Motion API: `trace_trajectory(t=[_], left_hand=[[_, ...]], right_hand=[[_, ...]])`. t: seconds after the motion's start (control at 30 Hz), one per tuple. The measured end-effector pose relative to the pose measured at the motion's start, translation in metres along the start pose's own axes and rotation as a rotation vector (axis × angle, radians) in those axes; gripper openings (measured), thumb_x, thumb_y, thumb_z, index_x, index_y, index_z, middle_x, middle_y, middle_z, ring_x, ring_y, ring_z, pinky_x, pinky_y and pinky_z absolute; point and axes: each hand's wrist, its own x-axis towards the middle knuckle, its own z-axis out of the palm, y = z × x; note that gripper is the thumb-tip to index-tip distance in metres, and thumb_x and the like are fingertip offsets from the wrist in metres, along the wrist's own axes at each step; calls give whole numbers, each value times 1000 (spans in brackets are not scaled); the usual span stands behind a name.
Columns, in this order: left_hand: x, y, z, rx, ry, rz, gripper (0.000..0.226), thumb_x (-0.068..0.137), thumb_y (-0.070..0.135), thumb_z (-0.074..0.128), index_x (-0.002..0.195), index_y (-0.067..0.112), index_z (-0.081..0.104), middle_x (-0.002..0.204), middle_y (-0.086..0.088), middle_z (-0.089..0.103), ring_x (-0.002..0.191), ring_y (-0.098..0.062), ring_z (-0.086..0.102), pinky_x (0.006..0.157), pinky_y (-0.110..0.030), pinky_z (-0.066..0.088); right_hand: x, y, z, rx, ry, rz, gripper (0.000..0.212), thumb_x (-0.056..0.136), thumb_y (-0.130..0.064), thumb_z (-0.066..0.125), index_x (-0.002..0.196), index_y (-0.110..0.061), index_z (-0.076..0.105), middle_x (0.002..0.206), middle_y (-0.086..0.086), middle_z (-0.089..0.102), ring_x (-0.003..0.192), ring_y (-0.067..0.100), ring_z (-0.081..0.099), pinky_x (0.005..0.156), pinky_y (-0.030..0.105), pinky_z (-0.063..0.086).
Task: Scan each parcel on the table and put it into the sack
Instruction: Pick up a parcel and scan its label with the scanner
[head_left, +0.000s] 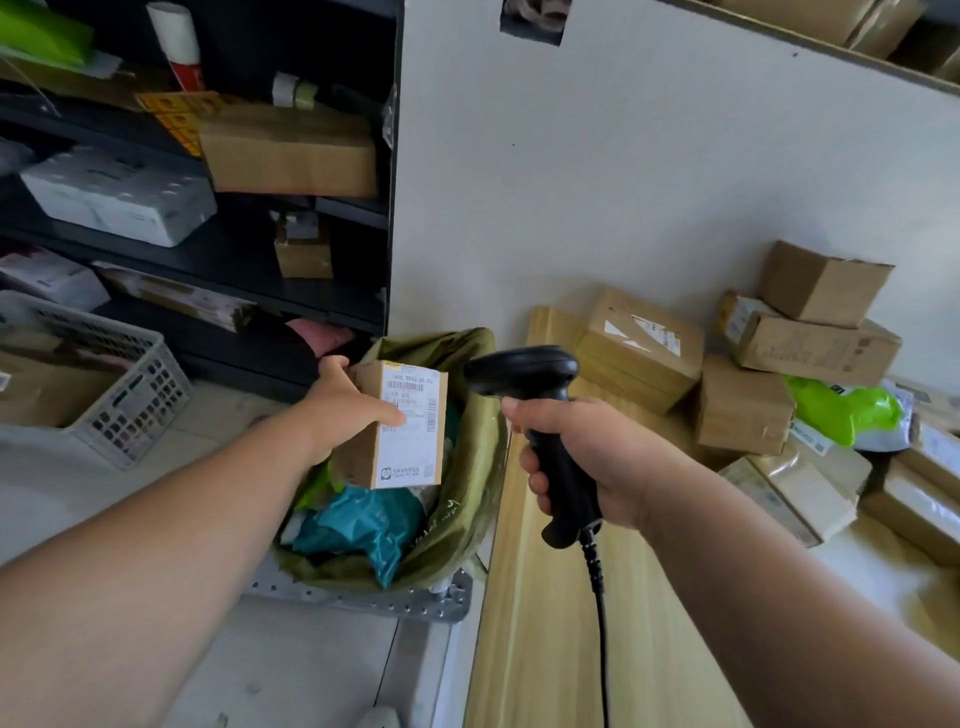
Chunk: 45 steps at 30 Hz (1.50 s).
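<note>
Parcel (395, 426): your left hand (343, 410) grips it, label up, over the open sack (467, 467). Your right hand (587, 457) grips the scanner (540, 415). Aim squarely at the barcode, then release it low into the sack.

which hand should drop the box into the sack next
Left. The left hand grips the box right above the open sack, while the right hand is busy holding the scanner.

Soft even light, fisheye edges, slight blur
</note>
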Motion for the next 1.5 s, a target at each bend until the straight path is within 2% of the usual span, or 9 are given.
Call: trace_trajectory(t=[0.17,0.27,0.37,0.63,0.73,0.87,1.07,1.33,1.5], left_hand=[[33,-26,17,36,-10,-11,56,83,23,73,129,14,42,119,1,57,103,-20,57,93,-38,46],[39,-44,38,265,-83,65,76,91,28,63,152,20,18,152,-1,30,138,-25,34,108,-37,33],[40,-67,52,585,-193,191,79,95,29,57,154,32,4,162,-3,0,145,-28,20,114,-41,27],[69,-87,70,896,-279,250,76,99,23,47,151,43,-5,163,0,-6,114,-26,56,81,-35,52],[81,-92,79,917,-312,210,79,98,17,44,150,45,-9,163,0,-4,124,-28,50,90,-37,50],[97,-101,88,892,-365,134,87,95,4,43,149,47,-9,162,3,-1,121,-27,53,79,-31,47],[105,-97,86,905,-408,149,77,99,26,47,150,46,-8,162,1,-3,142,-30,30,108,-38,34],[49,-54,86,752,-59,613,69,92,41,57,148,12,30,148,-6,40,134,-25,38,109,-39,34],[7,-16,114,812,-39,731,65,93,44,53,148,15,33,150,-4,38,139,-22,32,115,-39,27]], right_hand=[[27,8,6,38,61,60,24,92,-28,66,99,-9,52,62,6,52,52,17,47,51,29,44],[39,14,7,53,96,83,22,93,-26,65,97,-9,52,61,6,51,51,17,46,51,29,43],[52,20,8,62,108,107,21,93,-25,65,98,-9,52,61,6,51,51,17,46,51,30,43],[83,32,11,71,139,138,20,93,-23,65,96,-8,53,61,8,51,51,19,47,53,32,42],[91,39,9,86,144,162,20,93,-23,66,97,-9,53,63,8,51,51,19,47,51,31,43],[98,48,-1,100,158,187,21,93,-24,66,97,-8,53,62,8,52,52,19,47,50,30,44],[94,60,-17,110,202,190,20,93,-24,66,99,-9,54,63,8,53,52,19,48,53,32,44],[63,71,-46,125,233,120,31,91,-26,69,113,-9,56,68,8,55,56,19,50,57,34,46],[31,83,-85,129,235,73,33,90,-29,71,113,-12,56,68,7,56,57,19,51,58,35,47]])
